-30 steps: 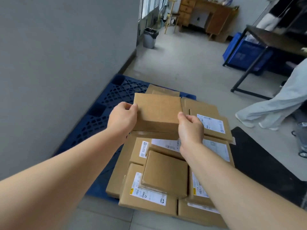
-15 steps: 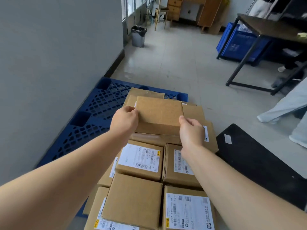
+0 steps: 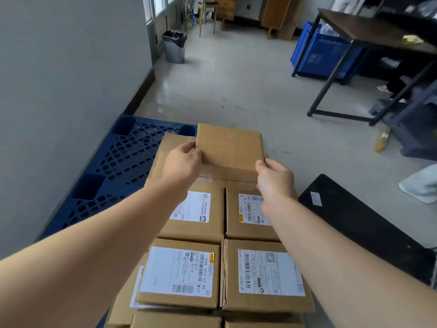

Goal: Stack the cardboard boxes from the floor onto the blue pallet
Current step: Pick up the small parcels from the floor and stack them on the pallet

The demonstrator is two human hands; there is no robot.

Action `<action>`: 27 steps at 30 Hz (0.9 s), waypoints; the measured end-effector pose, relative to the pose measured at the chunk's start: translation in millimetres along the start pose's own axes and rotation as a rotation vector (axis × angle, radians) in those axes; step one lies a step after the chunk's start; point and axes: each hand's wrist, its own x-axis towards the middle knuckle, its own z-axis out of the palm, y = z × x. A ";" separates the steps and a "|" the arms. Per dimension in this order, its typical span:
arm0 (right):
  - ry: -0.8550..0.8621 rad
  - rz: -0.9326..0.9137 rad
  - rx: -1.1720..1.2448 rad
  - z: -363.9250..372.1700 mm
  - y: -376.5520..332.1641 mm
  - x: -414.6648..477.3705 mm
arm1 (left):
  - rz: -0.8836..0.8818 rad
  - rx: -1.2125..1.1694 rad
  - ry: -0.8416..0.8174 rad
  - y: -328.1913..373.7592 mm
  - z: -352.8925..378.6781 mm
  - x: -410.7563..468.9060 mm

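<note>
Head view: at the centre of the frame, both hands hold a plain cardboard box (image 3: 230, 147) flat, with its top facing up. The left hand (image 3: 183, 162) has its grip clamped on the box's left edge, and the right hand (image 3: 275, 178) pinches the near right corner, thumb on top. The box sits over a wider flat carton (image 3: 165, 150) at the far end of the stack. Whether it rests on that carton or hangs just above it cannot be told.

Nearer the camera, four labelled boxes (image 3: 196, 214) lie side by side in two rows, with more cartons under them. The stack stands on the blue pallet (image 3: 113, 166), whose bare grid shows at centre left beside the grey wall (image 3: 59, 91).

A black mat (image 3: 354, 221) lies on the floor at lower right. A bin (image 3: 174, 47) stands at upper centre, and a blue crate (image 3: 316, 53) sits under a dark bench (image 3: 369, 27) at upper right.
</note>
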 end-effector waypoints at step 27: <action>0.015 0.138 -0.191 43.9 24.0 53.2 | -0.220 0.226 -0.192 -44.5 19.6 74.8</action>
